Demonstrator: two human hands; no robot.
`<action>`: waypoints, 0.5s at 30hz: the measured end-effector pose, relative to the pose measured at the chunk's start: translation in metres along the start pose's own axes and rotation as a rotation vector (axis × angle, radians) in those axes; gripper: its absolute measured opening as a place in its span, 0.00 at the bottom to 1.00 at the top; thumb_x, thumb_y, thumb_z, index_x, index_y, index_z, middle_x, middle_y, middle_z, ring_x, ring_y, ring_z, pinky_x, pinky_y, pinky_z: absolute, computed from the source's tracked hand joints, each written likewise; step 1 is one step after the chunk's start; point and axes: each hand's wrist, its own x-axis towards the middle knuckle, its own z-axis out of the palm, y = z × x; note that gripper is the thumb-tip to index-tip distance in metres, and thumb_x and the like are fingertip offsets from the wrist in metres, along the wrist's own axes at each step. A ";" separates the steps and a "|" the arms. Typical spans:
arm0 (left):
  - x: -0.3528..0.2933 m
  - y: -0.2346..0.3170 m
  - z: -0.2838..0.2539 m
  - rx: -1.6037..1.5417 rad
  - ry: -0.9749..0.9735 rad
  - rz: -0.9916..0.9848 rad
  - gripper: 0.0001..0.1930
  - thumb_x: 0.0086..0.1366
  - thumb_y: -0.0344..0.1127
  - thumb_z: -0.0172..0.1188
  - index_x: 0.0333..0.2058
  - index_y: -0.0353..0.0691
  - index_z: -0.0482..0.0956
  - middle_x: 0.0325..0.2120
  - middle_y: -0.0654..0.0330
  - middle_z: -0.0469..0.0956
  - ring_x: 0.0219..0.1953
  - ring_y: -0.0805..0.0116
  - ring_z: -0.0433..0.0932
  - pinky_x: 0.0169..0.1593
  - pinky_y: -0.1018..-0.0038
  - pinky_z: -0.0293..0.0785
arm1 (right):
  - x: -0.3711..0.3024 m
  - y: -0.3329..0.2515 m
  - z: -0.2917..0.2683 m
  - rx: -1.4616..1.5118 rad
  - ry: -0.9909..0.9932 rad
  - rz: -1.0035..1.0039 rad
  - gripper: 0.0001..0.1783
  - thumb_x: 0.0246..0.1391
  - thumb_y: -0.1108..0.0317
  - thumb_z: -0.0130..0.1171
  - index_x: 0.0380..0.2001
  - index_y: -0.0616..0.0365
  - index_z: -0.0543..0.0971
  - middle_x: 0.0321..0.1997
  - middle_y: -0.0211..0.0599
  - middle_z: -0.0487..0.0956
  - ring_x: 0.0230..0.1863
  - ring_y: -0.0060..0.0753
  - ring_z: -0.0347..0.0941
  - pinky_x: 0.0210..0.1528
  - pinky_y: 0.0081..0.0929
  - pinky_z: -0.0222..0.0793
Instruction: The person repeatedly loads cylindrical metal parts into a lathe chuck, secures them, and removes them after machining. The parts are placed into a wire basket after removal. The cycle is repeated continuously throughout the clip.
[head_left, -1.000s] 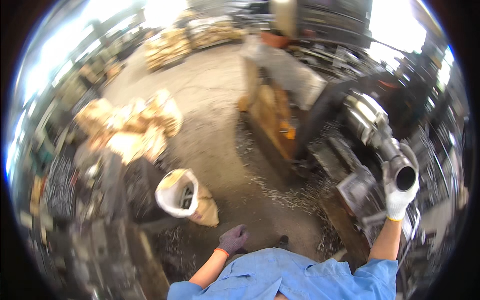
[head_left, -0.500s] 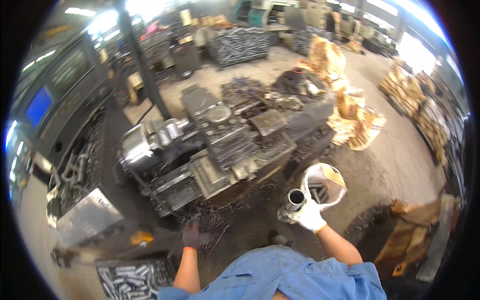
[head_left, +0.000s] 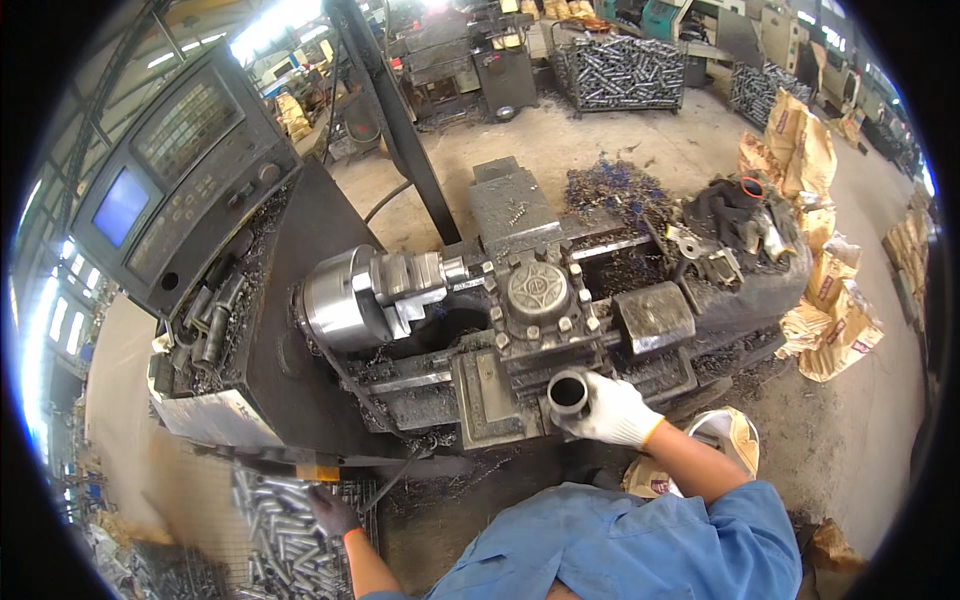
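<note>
Metal, hollow and round-mouthed: the tube (head_left: 570, 411) is in my white-gloved right hand (head_left: 618, 412), mouth facing up. Fingers wrap its side. It is in front of the tool post (head_left: 538, 290), over the edge of the lathe carriage (head_left: 492, 400); I cannot tell whether the two touch.

Grip: hold the outer wall, fingers off the rim, wrist steady, since smooth metal may slip in a glove.

Clearance: the bolts (head_left: 564, 324) beyond the right hand could snag the glove; pass wide of them. Treat the chuck (head_left: 340, 300), ahead and left of that hand, as a keep-out zone; I cannot confirm whether it turns.

My dark-gloved left hand (head_left: 334, 512) is at the edge of the metal parts (head_left: 285, 530); I cannot tell whether it grips one. Avoid pressing on their ends, which may be sharp.

Right of the right hand is a lined sack (head_left: 742, 435).
</note>
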 end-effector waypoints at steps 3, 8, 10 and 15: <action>0.020 -0.016 0.002 -0.646 -0.171 -0.333 0.14 0.79 0.48 0.52 0.39 0.46 0.75 0.30 0.58 0.77 0.27 0.62 0.74 0.30 0.60 0.74 | 0.022 0.025 -0.065 -0.156 -0.272 -0.199 0.35 0.52 0.43 0.71 0.57 0.54 0.83 0.51 0.51 0.87 0.52 0.55 0.85 0.58 0.46 0.80; -0.026 0.041 0.026 0.480 -0.097 0.177 0.16 0.73 0.46 0.65 0.50 0.41 0.80 0.38 0.55 0.82 0.39 0.56 0.79 0.45 0.58 0.80 | 0.088 0.023 -0.162 0.063 0.096 -0.512 0.26 0.56 0.48 0.69 0.45 0.60 0.89 0.46 0.46 0.89 0.47 0.42 0.88 0.51 0.41 0.83; -0.047 0.117 0.057 -0.307 -0.141 -0.243 0.31 0.69 0.37 0.70 0.67 0.36 0.73 0.59 0.46 0.80 0.60 0.49 0.77 0.65 0.57 0.73 | 0.138 0.016 -0.182 0.123 0.068 -0.534 0.25 0.60 0.49 0.61 0.49 0.58 0.88 0.44 0.41 0.89 0.42 0.38 0.87 0.47 0.37 0.84; 0.035 0.319 0.087 0.075 0.006 0.740 0.43 0.65 0.51 0.69 0.71 0.31 0.63 0.70 0.37 0.66 0.73 0.41 0.64 0.79 0.49 0.52 | 0.298 0.020 -0.158 -0.158 -0.601 -0.238 0.25 0.55 0.57 0.63 0.51 0.63 0.86 0.45 0.44 0.90 0.40 0.39 0.86 0.41 0.39 0.83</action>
